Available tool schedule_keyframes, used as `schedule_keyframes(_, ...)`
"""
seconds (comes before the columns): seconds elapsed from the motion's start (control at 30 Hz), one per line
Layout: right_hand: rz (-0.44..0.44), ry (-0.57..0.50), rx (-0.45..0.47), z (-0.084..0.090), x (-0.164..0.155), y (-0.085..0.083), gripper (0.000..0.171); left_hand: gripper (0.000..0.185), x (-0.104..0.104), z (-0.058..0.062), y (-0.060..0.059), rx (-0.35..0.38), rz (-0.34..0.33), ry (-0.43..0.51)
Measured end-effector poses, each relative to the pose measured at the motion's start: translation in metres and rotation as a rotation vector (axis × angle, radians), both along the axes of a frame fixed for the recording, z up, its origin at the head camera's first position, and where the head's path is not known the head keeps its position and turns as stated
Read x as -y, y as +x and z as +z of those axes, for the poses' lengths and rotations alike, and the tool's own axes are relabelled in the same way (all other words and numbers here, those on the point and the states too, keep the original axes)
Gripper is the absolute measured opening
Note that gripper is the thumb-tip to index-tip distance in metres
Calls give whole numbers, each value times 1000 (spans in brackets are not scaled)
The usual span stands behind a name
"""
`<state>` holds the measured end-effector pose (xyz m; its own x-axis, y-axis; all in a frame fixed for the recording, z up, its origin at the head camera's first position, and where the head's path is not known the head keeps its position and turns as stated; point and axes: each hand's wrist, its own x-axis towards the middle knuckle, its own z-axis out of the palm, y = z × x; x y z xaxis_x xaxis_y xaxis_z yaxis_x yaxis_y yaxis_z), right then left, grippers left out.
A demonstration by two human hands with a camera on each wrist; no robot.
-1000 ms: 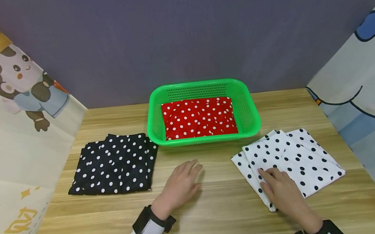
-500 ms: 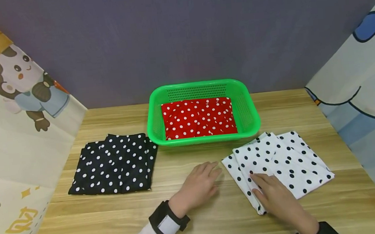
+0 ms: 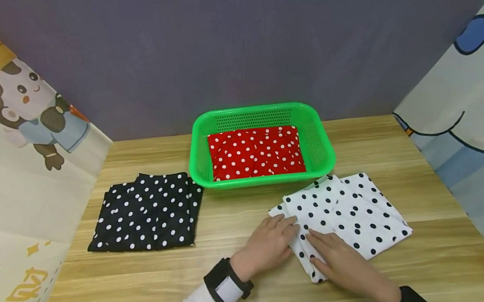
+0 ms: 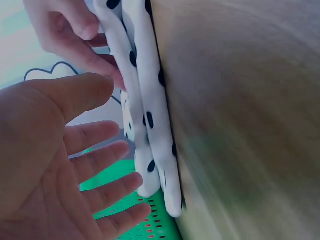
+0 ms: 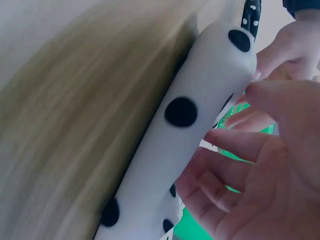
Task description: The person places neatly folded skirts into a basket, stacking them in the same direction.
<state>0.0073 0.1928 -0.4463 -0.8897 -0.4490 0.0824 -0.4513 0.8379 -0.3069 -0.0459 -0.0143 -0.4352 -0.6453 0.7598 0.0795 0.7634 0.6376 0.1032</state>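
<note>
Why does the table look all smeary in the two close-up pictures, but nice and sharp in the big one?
In the head view the table, the green basket and the white dotted cloth are sharp and evenly lit. In the left wrist view the wood is streaked with blur. In the right wrist view the wood is smeared too, and the cloth fold sits so close that it looks soft.

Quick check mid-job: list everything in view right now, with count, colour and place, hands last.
Table: one, light wood, under everything.
Basket: one, green plastic, centre back of the table.
Red cloth: one, white dots, folded inside the basket.
Black cloth: one, white dots, folded, on the left of the table.
White cloth: one, black dots, folded, front right.
Cartoon panels: two, at the left and right sides.
Left hand: fingers straight, touching the white cloth's left edge.
Right hand: flat on the white cloth's near corner.
</note>
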Motion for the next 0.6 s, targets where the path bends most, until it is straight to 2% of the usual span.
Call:
schedule_keyframes(0.27,89,7,-54,-2,5,3,48,48,7,-10,2,-6,7,-45)
schedule_keyframes(0.5,134,28,-95,-4,1,-2,45,44,17,-10,2,42,29,-45)
schedule_keyframes(0.6,119,55,-98,-2,-3,-6,44,43,22,-9,2,79,40,-49)
